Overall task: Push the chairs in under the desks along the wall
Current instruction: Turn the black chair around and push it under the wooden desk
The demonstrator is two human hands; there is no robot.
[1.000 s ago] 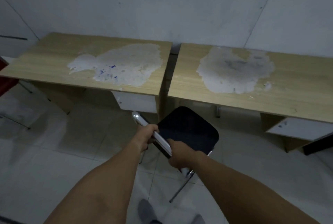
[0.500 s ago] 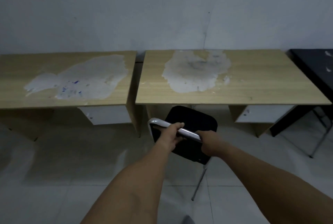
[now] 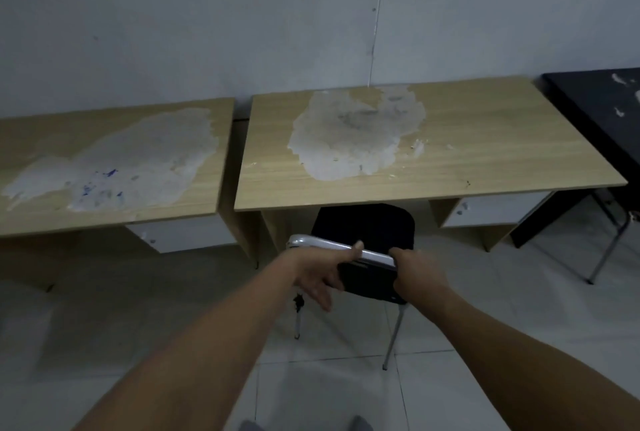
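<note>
Laminate wood-grain desk with a big worn, chalky patch stands at the left against the wall; beside it, a narrow gap apart, a matching desk. Black padded chair with chrome tube frame sits with its seat front under that second desk's edge. Left hand rests half-loosened on the backrest rail, fingers spread downward; right hand clenches the rail.

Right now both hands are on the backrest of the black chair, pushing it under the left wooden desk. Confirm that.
Not quite. The head view shows the black chair going under the right wooden desk, not the left one. Both the left hand and right hand are on its backrest.
</note>
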